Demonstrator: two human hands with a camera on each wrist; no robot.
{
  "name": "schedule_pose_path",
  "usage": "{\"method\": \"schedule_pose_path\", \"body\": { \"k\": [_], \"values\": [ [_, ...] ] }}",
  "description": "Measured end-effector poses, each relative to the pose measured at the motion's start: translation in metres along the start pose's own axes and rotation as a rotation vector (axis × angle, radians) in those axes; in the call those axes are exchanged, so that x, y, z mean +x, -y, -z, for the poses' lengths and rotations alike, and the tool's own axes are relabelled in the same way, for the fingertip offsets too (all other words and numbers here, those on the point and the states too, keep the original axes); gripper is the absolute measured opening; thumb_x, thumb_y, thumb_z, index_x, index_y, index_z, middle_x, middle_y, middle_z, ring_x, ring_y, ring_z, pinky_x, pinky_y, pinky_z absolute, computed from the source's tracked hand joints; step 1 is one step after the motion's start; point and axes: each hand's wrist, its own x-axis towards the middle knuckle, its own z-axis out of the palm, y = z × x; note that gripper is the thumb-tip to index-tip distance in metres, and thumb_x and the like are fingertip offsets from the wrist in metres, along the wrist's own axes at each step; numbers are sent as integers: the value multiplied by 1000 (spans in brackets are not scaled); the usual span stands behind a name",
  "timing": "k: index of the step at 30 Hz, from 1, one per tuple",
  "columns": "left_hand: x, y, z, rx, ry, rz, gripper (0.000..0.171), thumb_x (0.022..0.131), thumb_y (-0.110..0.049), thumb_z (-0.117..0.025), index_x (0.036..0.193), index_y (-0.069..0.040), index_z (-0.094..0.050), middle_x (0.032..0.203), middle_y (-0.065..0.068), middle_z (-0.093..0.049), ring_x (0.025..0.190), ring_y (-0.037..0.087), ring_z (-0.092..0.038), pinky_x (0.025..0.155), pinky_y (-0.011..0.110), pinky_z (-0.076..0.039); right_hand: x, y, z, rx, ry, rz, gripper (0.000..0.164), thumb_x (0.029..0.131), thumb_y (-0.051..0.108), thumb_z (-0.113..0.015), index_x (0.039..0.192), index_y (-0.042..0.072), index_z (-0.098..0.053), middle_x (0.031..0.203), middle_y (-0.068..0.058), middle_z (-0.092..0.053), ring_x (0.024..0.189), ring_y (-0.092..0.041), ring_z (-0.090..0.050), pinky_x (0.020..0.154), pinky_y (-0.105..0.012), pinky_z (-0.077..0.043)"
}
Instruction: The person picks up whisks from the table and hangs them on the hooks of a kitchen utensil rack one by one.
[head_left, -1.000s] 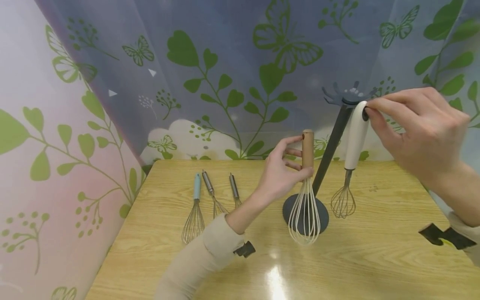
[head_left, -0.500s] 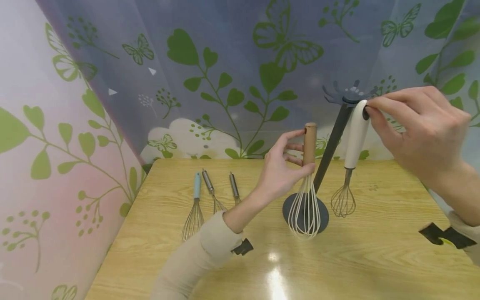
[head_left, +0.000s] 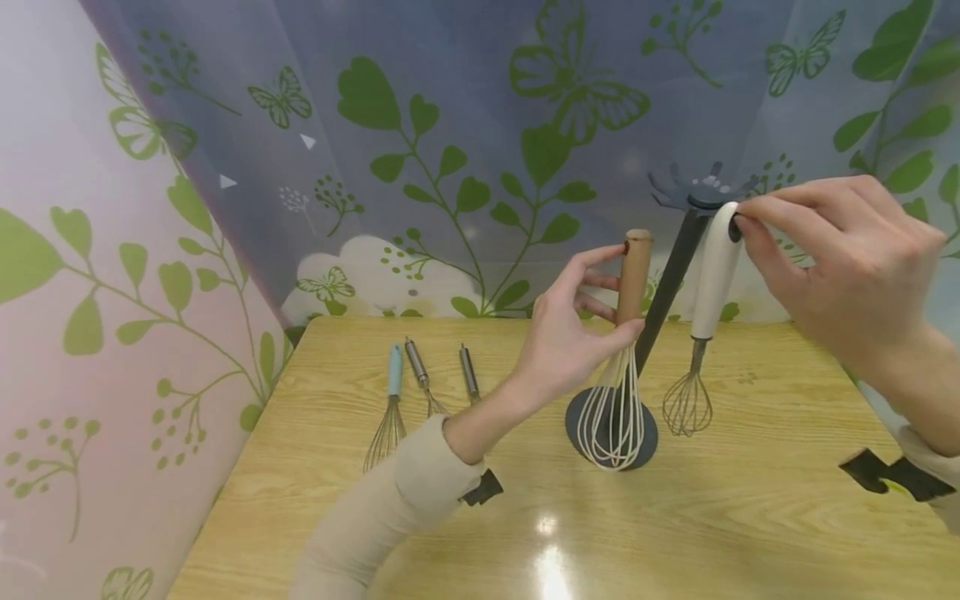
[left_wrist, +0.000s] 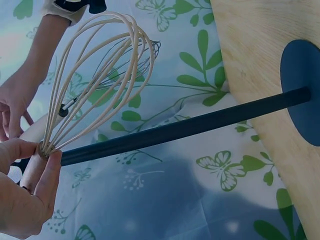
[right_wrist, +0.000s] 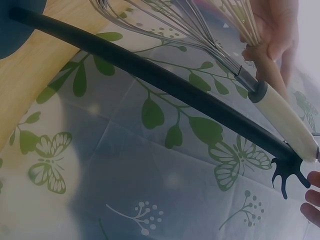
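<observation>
My left hand grips a wooden-handled whisk upright, fingers behind the handle and thumb near its lower end. Its cream wire loops hang down and overlap the round base of a dark utensil stand in the head view. At the stand's top, by its ring of hooks, my right hand pinches the handle end of a white-handled whisk between thumb and forefinger. That whisk hangs with its metal wires down. In the right wrist view the white handle lies right beside the hooks.
Left of the stand, a blue-handled whisk and two metal-handled whisks lie on the wooden table; my left forearm partly hides them. A curtain printed with leaves and butterflies hangs behind the table's back edge.
My left hand has lifted the wooden-handled whisk a little and shifted it right, closer to the stand's pole. My right hand and the white-handled whisk stay nearly where they were.
</observation>
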Motion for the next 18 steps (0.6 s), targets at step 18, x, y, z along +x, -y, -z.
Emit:
{"method": "schedule_pose_path", "body": {
  "k": [18],
  "values": [
    [5, -17, 3, 1, 0, -85, 71, 89, 2, -79, 152, -13, -49, 125, 17, -67, 88, 21, -72, 71, 20, -66, 0, -3, 0, 4, 28, 24, 9, 88, 4, -76, 87, -5, -78, 81, -29, -73, 74, -51, -62, 57, -66, -39]
  ]
}}
